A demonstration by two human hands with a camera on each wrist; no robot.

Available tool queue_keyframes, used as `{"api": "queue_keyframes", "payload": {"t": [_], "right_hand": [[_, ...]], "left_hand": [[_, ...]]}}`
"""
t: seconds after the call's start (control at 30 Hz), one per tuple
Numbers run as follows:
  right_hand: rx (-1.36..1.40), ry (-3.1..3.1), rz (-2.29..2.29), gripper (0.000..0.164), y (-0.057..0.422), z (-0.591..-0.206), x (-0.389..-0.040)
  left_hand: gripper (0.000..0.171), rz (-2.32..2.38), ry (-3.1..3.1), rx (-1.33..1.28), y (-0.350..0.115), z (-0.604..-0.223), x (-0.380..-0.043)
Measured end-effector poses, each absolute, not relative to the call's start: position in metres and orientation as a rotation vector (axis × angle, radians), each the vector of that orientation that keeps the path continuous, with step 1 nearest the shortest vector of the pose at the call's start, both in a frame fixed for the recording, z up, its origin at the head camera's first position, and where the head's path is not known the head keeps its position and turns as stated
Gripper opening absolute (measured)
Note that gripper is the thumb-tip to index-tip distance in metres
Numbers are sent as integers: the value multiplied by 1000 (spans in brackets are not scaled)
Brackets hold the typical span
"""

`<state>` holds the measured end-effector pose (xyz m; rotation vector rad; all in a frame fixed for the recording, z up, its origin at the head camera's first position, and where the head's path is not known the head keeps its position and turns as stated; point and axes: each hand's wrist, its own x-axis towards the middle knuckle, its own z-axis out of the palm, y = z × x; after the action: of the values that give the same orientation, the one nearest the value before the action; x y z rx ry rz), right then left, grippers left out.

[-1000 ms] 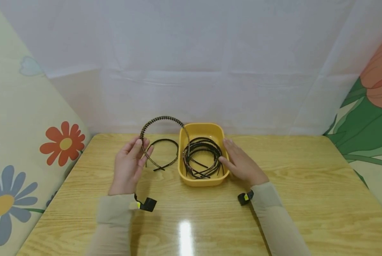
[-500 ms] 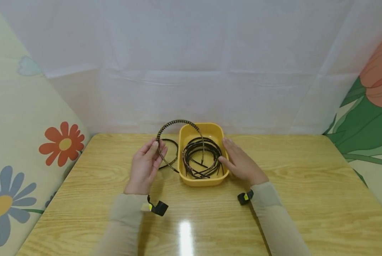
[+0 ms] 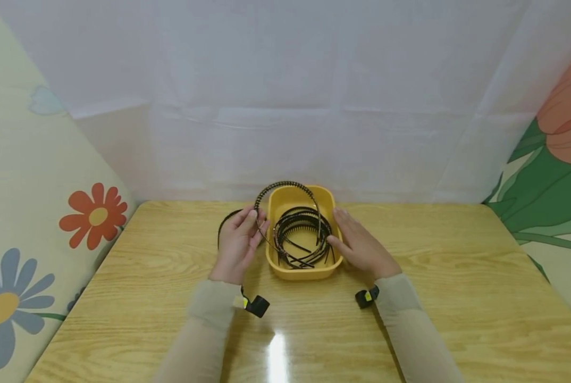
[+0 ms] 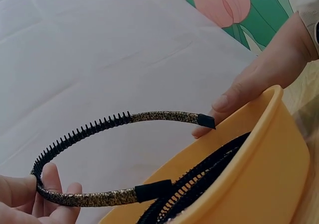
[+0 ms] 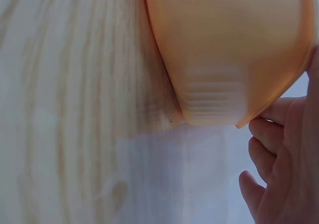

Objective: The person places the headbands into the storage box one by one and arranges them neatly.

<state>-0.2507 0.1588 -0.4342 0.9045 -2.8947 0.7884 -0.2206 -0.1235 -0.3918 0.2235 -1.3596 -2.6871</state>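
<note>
My left hand (image 3: 235, 239) pinches a black headband with gold glitter (image 4: 107, 198) between thumb and fingers, near one side of its band. In the head view its toothed arc stands raised over the left part of a yellow plastic basket (image 3: 304, 274), both dark ends pointing inward. Inside the basket lie several dark toothed headbands (image 4: 214, 164), nested together. My right hand (image 3: 362, 244) rests on the basket's right rim, fingers extended and thumb tip over the edge. Another dark headband (image 3: 225, 219) lies on the table, partly hidden behind my left hand.
The wood-grain table (image 3: 458, 276) spreads around the basket. Behind it hangs a white cloth (image 3: 285, 106). Flower-printed panels (image 3: 17, 175) stand at either side. A small black wrist camera (image 3: 258, 306) juts from the left sleeve.
My left hand has moved right with the headband, from left of the basket to over it, now covering part of the headband on the table. My right hand stays at the rim.
</note>
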Motion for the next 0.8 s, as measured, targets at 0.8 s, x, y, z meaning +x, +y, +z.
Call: {"api": "queue_keyframes", "payload": {"t": [0.8], "right_hand": [[889,-2887,800,76,158,-436,-251]], "left_hand": [[39,-2475,-1686,353,-89,-395,-254]]}}
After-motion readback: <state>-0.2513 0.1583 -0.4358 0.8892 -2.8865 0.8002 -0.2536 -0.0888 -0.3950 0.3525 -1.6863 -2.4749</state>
